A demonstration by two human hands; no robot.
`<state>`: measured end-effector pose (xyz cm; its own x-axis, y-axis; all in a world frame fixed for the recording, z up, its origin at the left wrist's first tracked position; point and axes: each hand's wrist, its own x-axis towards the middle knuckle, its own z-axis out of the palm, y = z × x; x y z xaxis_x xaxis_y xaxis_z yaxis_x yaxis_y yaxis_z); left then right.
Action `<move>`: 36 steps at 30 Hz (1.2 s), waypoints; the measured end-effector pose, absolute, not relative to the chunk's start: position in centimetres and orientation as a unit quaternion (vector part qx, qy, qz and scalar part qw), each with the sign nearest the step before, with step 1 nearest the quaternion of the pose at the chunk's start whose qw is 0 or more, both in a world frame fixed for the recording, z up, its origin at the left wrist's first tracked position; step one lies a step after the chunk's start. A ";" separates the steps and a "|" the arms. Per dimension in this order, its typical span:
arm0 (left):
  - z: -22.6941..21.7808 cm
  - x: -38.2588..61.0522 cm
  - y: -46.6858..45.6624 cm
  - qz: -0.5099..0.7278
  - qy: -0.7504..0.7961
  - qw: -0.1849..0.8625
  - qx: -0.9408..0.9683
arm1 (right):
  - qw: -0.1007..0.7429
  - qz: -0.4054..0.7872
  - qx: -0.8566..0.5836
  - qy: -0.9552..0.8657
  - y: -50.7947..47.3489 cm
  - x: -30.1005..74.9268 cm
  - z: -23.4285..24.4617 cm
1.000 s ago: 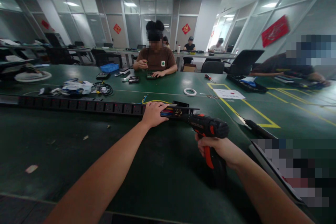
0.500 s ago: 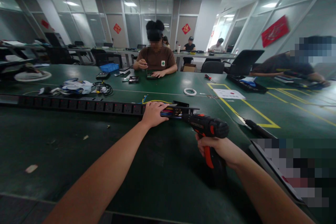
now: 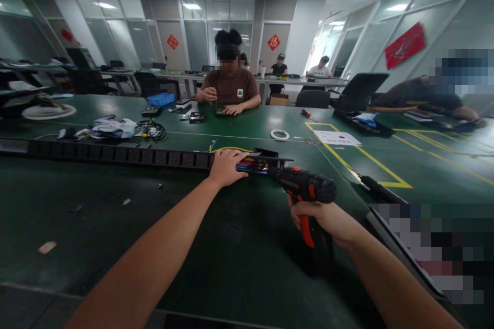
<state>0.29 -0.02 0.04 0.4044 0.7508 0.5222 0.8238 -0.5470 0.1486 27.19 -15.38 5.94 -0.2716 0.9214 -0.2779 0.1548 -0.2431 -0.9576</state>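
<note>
Green counter (image 3: 231, 267) | your right hand (image 3: 318, 213) wraps the drill (image 3: 304, 185) | your left hand (image 3: 226, 167) clasps the socket strip (image 3: 166, 158) | coloured wires (image 3: 244, 165) exposed, work seemingly unfinished

The black socket strip (image 3: 179, 159) runs off the left edge of the frame, and near the centre the left hand (image 3: 227, 167) covers a stretch of it. What the front end of the drill (image 3: 306, 183) touches is too small to make out. The right hand's (image 3: 326, 215) fingers are partly hidden by the drill's handle (image 3: 307, 231). A pixelated patch (image 3: 443, 252) masks the lower right; the bottom edge cuts both forearms (image 3: 162, 247).
</note>
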 end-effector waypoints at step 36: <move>0.3 0.3 -0.2 -0.269 -0.480 0.061 -0.833 | 0.315 0.594 -0.516 -0.531 -15.6 26.9 6.5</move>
